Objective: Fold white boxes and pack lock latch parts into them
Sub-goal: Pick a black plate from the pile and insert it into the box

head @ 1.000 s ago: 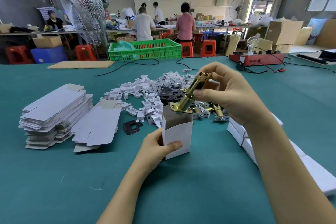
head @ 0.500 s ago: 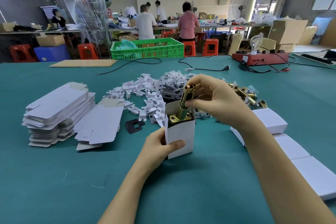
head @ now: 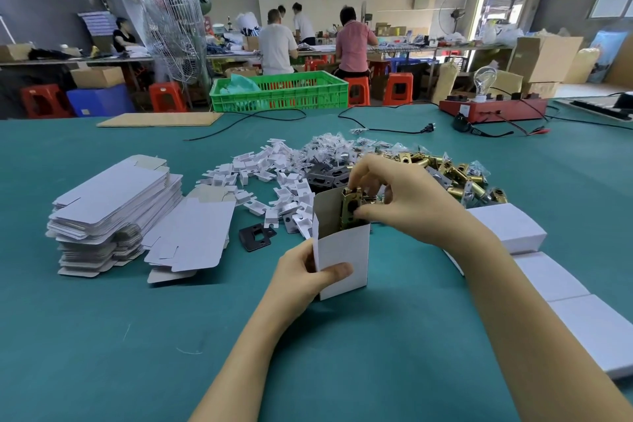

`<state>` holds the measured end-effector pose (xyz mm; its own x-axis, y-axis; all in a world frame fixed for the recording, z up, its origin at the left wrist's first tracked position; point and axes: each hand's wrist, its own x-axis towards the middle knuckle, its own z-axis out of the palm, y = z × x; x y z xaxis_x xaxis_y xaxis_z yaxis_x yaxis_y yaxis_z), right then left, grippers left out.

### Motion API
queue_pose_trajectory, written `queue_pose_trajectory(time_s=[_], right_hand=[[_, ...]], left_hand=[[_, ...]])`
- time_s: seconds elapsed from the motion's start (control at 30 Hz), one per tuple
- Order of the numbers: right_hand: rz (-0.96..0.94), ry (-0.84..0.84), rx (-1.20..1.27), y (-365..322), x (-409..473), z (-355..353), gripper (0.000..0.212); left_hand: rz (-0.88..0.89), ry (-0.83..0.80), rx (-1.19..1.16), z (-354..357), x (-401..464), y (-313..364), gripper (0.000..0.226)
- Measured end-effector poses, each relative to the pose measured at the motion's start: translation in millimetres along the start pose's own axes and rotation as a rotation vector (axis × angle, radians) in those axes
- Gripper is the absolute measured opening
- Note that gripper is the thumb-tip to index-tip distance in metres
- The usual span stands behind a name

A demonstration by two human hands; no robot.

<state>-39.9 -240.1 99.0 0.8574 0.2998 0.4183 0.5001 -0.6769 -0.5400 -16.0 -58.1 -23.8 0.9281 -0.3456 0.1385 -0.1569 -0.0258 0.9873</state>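
Two hands at work | left hand (head: 301,279) grips white box (head: 342,259) upright, steadying it | right hand (head: 400,202) pinches brass latch (head: 351,211), seating it inside

The worktop (head: 102,353) is teal. The open box (head: 342,257) is white outside, brown inside, around a brass-gold latch (head: 350,207). A black plate (head: 257,236) lies by white flat boxes (head: 113,202). The crate (head: 284,92) is green, the stools (head: 397,87) orange-red.
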Motion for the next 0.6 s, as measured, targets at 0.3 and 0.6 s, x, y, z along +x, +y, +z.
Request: queue_pose_trajectory(time_s=[0.3,0.6], right_hand=[[-0.037,-0.025,-0.151,8.9,2.1,4.1,0.021],[-0.044,0.004,-0.205,6.0,3.5,0.6,0.013]], left_hand=[[0.007,0.01,-0.01,-0.1,0.7,-1.4,0.032],[-0.01,0.005,-0.012,-1.3,0.1,-1.6,0.035]])
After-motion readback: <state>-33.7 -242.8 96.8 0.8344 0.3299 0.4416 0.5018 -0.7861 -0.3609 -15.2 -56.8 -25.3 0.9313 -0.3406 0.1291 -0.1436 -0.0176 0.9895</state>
